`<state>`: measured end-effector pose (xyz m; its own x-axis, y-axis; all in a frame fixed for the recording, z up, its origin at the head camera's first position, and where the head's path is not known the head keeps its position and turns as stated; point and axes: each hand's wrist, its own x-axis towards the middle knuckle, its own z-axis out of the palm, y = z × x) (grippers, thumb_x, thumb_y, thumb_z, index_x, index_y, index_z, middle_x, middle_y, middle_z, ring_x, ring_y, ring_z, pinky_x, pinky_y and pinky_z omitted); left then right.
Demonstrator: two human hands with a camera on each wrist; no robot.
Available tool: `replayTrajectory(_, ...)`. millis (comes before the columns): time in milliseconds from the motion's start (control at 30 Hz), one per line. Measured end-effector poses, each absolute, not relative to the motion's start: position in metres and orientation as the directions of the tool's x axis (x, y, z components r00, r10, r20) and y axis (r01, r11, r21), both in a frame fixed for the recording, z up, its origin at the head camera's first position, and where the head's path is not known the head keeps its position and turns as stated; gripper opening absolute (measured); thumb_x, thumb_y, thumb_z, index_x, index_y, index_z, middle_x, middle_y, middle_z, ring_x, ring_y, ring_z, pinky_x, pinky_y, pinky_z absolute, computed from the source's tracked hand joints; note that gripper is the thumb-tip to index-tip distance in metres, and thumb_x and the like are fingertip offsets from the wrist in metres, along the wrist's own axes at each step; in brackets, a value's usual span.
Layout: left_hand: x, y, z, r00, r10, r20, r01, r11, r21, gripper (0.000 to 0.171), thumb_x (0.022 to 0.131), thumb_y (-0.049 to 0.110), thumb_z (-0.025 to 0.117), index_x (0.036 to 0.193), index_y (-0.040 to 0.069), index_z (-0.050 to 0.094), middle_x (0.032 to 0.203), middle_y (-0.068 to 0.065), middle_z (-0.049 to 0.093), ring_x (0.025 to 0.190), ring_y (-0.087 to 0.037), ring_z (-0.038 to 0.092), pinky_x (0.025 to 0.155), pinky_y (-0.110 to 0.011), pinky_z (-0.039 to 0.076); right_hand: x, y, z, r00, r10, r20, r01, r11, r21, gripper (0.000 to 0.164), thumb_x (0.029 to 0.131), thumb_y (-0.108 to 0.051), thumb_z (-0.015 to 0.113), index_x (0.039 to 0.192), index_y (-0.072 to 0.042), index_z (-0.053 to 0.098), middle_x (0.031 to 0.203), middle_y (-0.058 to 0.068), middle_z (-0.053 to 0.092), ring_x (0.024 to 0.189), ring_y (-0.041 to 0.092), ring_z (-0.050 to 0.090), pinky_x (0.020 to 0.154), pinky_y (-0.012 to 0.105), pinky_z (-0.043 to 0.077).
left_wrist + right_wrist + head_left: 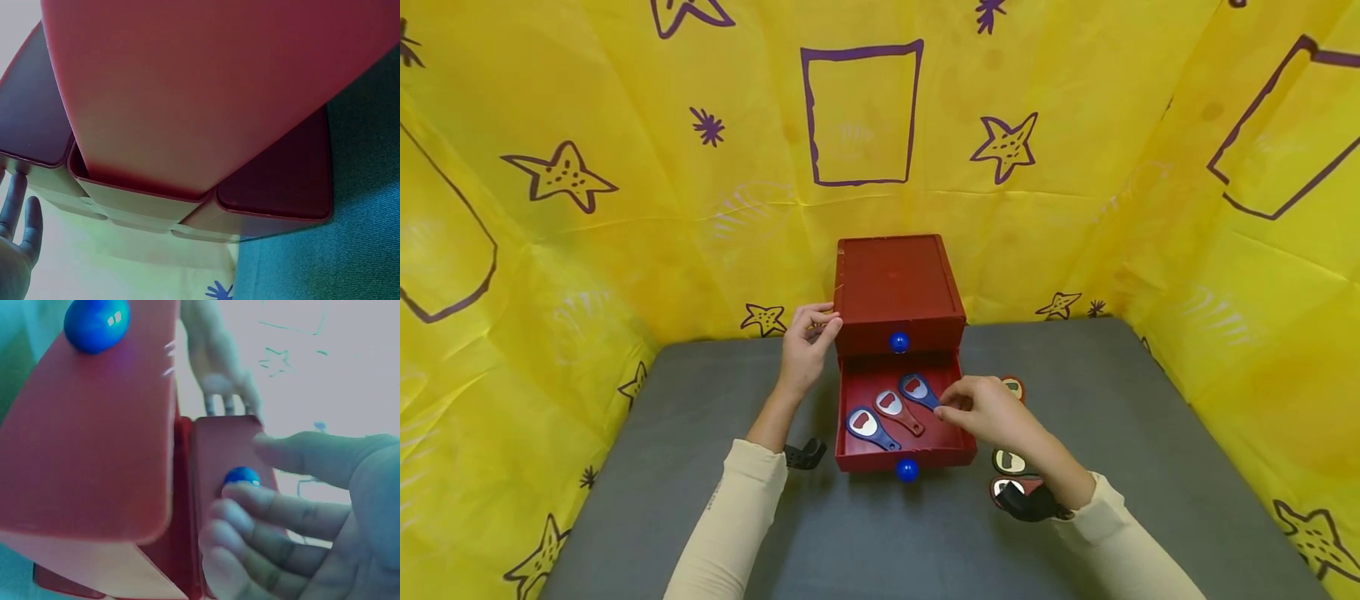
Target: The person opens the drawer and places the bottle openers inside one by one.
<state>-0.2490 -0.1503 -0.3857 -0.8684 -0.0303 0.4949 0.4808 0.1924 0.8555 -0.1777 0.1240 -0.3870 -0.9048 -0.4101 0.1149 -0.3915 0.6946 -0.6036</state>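
A red drawer box [892, 279] stands against the back wall, its lower drawer [872, 461] pulled out. In that drawer lie a blue bottle opener [864, 423] at the left, a red bottle opener [891, 404] in the middle and another blue bottle opener [916, 388] at the right. My left hand [805, 350] touches the box's left side near the upper front corner, fingers extended. Over the drawer's right side hovers my right hand [992, 408], fingers loosely bent beside the right opener's handle. In the right wrist view, nothing shows between its thumb and fingers.
On the grey table [700, 500], right of the drawer, more bottle openers [1013, 387] lie partly under my right arm. The upper drawer is closed, with a blue knob [899, 342]; another blue knob [907, 470] sticks out from the lower one. Yellow cloth walls [760, 267] surround the table.
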Motion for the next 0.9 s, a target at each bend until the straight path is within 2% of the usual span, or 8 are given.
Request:
replayTrajectory(167,-0.256,-0.153,-0.394,-0.876,-0.024,0.482,0.468,0.204,0.860,0.018,0.092,0.003,0.063,0.100,-0.013,0.063,0.123,-0.029,0.055,0.108,-0.008,0.051,0.086,-0.014,0.047,-0.159,0.142,-0.389,-0.854,-0.512,0.090,-0.415,0.568,-0.711,0.015,0.088,-0.022,0.071,0.095,-0.009,0.073,0.083,-0.005,0.068,0.072,0.002,0.058,0.065,0.021,0.052)
replayTrajectory(267,-0.264,-0.156,-0.404,-0.883,-0.030,0.469,0.454,0.198,0.869,0.018,0.092,0.004,0.064,0.102,-0.011,0.063,0.125,-0.027,0.055,0.108,-0.008,0.051,0.087,-0.015,0.047,-0.147,0.150,-0.396,-0.791,-0.608,0.073,-0.424,0.457,-0.782,0.016,0.090,-0.022,0.069,0.098,-0.009,0.072,0.088,-0.002,0.069,0.073,0.001,0.057,0.065,0.022,0.052)
replayTrajectory(400,-0.271,-0.159,-0.413,-0.878,-0.040,0.477,0.462,0.188,0.867,0.019,0.092,0.008,0.065,0.102,-0.008,0.065,0.124,-0.022,0.056,0.108,-0.008,0.051,0.088,-0.018,0.047,-0.134,0.155,-0.411,-0.691,-0.722,0.031,-0.374,0.321,-0.870,0.016,0.092,-0.021,0.066,0.102,-0.009,0.071,0.092,0.004,0.070,0.073,-0.001,0.057,0.064,0.022,0.053)
replayTrajectory(500,-0.271,-0.159,-0.415,-0.867,-0.045,0.496,0.481,0.187,0.857,0.019,0.092,0.010,0.066,0.100,-0.007,0.065,0.122,-0.020,0.057,0.108,-0.009,0.052,0.088,-0.024,0.049,-0.128,0.152,-0.425,-0.654,-0.756,-0.008,-0.309,0.276,-0.910,0.017,0.094,-0.020,0.064,0.103,-0.008,0.070,0.093,0.008,0.070,0.076,-0.001,0.058,0.068,0.022,0.054)
replayTrajectory(567,-0.271,-0.159,-0.415,-0.863,-0.046,0.503,0.487,0.189,0.853,0.018,0.092,0.010,0.066,0.100,-0.007,0.065,0.121,-0.019,0.058,0.109,-0.010,0.053,0.089,-0.025,0.049,-0.125,0.148,-0.435,-0.654,-0.756,-0.027,-0.269,0.265,-0.926,0.019,0.094,-0.020,0.064,0.104,-0.005,0.070,0.093,0.013,0.070,0.079,0.000,0.059,0.070,0.023,0.054)
replayTrajectory(700,-0.271,-0.158,-0.417,-0.860,-0.043,0.509,0.492,0.198,0.848,0.018,0.092,0.010,0.066,0.100,-0.006,0.065,0.121,-0.019,0.057,0.110,-0.012,0.054,0.089,-0.026,0.050,-0.118,0.134,-0.457,-0.695,-0.712,-0.102,-0.145,0.277,-0.950,0.027,0.095,-0.021,0.063,0.106,0.003,0.068,0.089,0.023,0.067,0.069,0.007,0.059,0.062,0.026,0.054)
replayTrajectory(767,-0.271,-0.158,-0.417,-0.859,-0.041,0.510,0.493,0.201,0.846,0.019,0.092,0.011,0.066,0.100,-0.006,0.065,0.121,-0.019,0.057,0.110,-0.012,0.054,0.089,-0.027,0.050,-0.114,0.126,-0.467,-0.732,-0.667,-0.140,-0.089,0.297,-0.951,0.032,0.094,-0.022,0.064,0.108,0.006,0.067,0.085,0.026,0.066,0.063,0.009,0.059,0.058,0.026,0.053)
replayTrajectory(900,-0.271,-0.158,-0.417,-0.860,-0.041,0.509,0.492,0.203,0.846,0.019,0.093,0.012,0.065,0.100,-0.006,0.065,0.121,-0.019,0.057,0.110,-0.011,0.053,0.089,-0.031,0.049,-0.109,0.107,-0.488,-0.824,-0.539,-0.176,-0.005,0.319,-0.948,0.038,0.095,-0.028,0.063,0.110,0.007,0.066,0.083,0.022,0.067,0.059,0.008,0.058,0.054,0.024,0.051)
